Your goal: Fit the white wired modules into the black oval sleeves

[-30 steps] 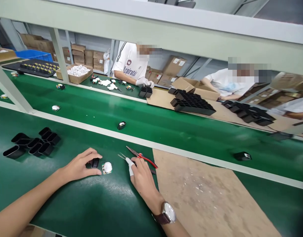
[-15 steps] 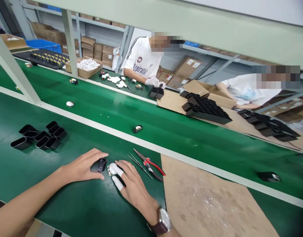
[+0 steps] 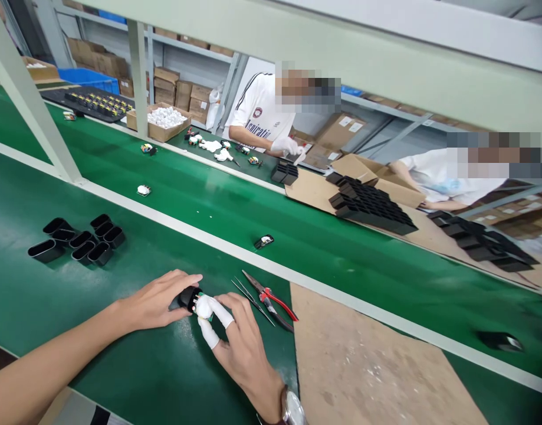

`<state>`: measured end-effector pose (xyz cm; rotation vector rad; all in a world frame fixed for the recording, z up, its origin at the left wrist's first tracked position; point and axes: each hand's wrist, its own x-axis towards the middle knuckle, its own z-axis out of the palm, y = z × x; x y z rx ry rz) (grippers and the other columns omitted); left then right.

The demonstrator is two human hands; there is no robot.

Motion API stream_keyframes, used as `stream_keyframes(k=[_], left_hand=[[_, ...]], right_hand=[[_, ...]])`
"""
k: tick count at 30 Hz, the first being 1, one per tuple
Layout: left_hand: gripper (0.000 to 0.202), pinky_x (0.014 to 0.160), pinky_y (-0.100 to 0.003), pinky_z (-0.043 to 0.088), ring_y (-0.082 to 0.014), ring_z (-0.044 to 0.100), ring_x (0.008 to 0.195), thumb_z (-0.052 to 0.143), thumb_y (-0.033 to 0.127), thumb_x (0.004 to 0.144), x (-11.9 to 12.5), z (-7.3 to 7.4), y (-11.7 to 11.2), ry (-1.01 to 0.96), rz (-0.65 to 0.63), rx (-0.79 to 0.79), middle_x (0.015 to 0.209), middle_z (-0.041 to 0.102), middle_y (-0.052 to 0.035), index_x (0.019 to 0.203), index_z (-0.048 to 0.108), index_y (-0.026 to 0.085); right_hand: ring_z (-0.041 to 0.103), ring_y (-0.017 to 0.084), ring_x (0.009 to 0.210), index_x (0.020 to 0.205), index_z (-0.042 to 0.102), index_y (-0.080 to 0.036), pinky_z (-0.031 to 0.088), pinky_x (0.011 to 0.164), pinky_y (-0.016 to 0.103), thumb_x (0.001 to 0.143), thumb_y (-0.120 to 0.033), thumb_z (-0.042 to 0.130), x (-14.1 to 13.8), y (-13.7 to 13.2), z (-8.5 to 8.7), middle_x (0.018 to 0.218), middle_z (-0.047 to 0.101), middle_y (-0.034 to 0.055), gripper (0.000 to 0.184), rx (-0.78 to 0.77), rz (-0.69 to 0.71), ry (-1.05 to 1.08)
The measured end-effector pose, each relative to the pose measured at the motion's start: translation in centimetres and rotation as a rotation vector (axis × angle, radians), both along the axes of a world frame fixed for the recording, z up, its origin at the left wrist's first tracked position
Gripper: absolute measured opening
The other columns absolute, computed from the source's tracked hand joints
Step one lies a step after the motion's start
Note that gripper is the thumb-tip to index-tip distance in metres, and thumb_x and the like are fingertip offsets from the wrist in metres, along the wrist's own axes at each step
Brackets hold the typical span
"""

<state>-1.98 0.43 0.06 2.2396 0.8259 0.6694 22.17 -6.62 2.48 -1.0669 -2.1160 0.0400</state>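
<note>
My left hand (image 3: 158,301) rests on the green mat with its fingers closed round a small black housing (image 3: 186,297). My right hand (image 3: 239,345), with white finger cots on thumb and forefinger, pinches a small white domed part (image 3: 203,307) on a little circuit board and holds it against the open end of the housing. Tweezers (image 3: 252,301) and red-handled pliers (image 3: 271,301) lie just right of my right hand.
A cluster of several empty black housings (image 3: 78,241) sits to the left. A brown board (image 3: 377,366) covers the bench at right. On the green conveyor (image 3: 324,248) lie assembled units (image 3: 263,241). Two people work across it beside black housing stacks (image 3: 372,203) and cardboard boxes.
My right hand left the tools, came left and pinched the white part. My left hand tilted the black housing toward it, and the two parts now meet. The camera view shifted slightly.
</note>
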Motion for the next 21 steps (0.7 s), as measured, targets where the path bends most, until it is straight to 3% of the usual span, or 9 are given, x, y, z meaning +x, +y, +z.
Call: stream_keyframes(k=[13, 21], left_hand=[[0.064, 0.105, -0.038, 0.057, -0.0255, 0.062, 0.124, 0.061, 0.019, 0.101, -0.01, 0.09, -0.36, -0.009, -0.042, 0.053, 0.137, 0.061, -0.0118, 0.159, 0.036, 0.028], [0.062, 0.106, -0.041, 0.057, -0.0258, 0.063, 0.123, 0.061, 0.017, 0.101, 0.03, 0.38, -0.32, -0.009, -0.034, 0.071, 0.136, 0.063, -0.0111, 0.157, 0.037, 0.027]], right_hand=[[0.054, 0.034, 0.117, 0.136, 0.052, -0.016, 0.057, 0.094, 0.054, 0.094, -0.003, 0.06, -0.08, -0.26, -0.17, 0.126, 0.06, 0.0176, 0.045, -0.042, -0.004, -0.194], [0.054, 0.031, 0.113, 0.136, 0.051, -0.015, 0.058, 0.091, 0.05, 0.093, -0.003, 0.058, -0.11, -0.08, 0.47, 0.122, 0.06, 0.0164, 0.045, -0.059, -0.01, -0.174]])
